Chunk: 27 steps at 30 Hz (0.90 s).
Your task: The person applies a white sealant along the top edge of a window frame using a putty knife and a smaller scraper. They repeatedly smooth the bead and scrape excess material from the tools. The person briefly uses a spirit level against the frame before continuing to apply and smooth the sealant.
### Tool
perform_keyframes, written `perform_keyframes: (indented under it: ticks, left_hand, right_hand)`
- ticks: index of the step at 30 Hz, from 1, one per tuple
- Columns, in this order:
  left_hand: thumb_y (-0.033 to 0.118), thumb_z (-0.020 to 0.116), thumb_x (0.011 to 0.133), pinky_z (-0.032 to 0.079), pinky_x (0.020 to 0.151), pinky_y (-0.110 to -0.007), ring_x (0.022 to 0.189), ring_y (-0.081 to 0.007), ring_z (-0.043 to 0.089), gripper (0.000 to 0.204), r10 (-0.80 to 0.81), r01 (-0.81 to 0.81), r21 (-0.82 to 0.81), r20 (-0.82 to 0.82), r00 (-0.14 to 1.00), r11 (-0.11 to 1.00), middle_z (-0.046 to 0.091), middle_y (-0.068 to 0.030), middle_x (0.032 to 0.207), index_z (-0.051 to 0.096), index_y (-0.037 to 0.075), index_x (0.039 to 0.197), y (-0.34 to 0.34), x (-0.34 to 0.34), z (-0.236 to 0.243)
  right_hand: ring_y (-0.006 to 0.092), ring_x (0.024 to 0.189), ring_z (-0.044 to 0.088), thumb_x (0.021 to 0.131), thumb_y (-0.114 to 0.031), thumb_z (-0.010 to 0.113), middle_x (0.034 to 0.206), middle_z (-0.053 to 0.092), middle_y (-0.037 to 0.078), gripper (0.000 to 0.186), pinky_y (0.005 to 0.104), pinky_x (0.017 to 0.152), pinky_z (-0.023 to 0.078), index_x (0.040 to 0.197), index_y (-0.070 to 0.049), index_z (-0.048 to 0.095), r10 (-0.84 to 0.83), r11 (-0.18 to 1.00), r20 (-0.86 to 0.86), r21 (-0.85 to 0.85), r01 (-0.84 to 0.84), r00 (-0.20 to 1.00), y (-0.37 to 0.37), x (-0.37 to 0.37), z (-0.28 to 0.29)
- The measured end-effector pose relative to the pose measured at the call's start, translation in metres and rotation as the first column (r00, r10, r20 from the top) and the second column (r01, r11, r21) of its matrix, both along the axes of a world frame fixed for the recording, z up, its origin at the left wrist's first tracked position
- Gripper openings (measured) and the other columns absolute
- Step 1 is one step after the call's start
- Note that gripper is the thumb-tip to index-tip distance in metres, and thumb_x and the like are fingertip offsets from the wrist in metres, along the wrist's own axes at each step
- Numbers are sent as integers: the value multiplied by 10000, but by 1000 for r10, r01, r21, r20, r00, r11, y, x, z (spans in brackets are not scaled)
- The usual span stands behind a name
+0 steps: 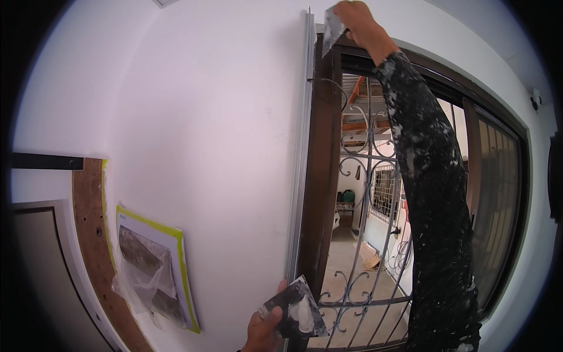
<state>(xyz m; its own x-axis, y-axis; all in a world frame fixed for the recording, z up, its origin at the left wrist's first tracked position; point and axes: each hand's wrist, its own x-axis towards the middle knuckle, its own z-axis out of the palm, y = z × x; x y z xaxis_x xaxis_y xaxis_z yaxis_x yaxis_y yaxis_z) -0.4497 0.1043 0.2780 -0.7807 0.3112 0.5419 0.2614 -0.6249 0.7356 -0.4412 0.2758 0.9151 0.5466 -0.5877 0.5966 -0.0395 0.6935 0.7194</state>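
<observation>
Raised high, my right hand [360, 24] grips a putty knife [333, 30] whose blade is at the top corner of the brown window frame [322, 152], close to the wall's edge. White splashes cover the black sleeve of that arm. Low in the view, my left hand [265, 325] holds a dark, flat putty blade [297, 311] with a lump of white filler [302, 315] on it. A grey metal strip [300, 141] runs upright along the wall edge beside the frame. Whether the right blade touches the wall cannot be made out.
A window with scrolled metal bars [368, 176] opens onto a yard. A thin dark wire [328, 82] crosses near the strip. On the white wall [211, 146] at left hangs a plastic-covered panel [149, 264] edged with yellow-green tape, near a brown door frame [94, 223].
</observation>
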Motion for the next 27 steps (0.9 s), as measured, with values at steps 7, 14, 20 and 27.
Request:
perform_keyframes:
  ticks: [7, 14, 20, 27]
  left_hand:
    - [305, 562, 1022, 555, 844, -316, 961, -156, 674, 433, -55, 44, 140, 71, 996, 989, 685, -52, 1121, 559, 11, 1340, 4, 2, -2]
    - [293, 563, 1025, 560, 792, -326, 884, -162, 680, 337, 243, -239, -47, 95, 965, 970, 683, -37, 976, 603, 33, 1235, 1, -6, -11]
    - [273, 529, 1037, 546, 869, -354, 974, -183, 668, 344, -26, -8, 242, 137, 990, 970, 679, -58, 1068, 581, 25, 1270, 5, 4, -6]
    - [257, 536, 1029, 537, 946, -405, 1081, -241, 661, 375, -23, -27, 350, 136, 990, 936, 673, -100, 1203, 565, 17, 1316, 10, 8, -5]
  right_hand:
    - [188, 880, 660, 942, -215, 646, 1042, 661, 105, 270, 307, 734, 637, 1040, 37, 643, 762, 602, 607, -534, -594, 226, 22, -4, -62]
    - [353, 867, 696, 885, -307, 693, 889, 702, 252, 425, 420, 782, 539, 924, 116, 684, 589, 788, 491, -525, -322, 642, 38, -42, -62]
    - [386, 827, 684, 896, -362, 682, 827, 698, 250, 475, 441, 766, 495, 891, 112, 672, 528, 801, 315, -493, -339, 789, 34, -53, -64]
    - [497, 1024, 634, 922, -343, 628, 1005, 661, 358, 478, 488, 921, 488, 994, 126, 681, 531, 811, 406, -499, -306, 744, 29, -51, -55]
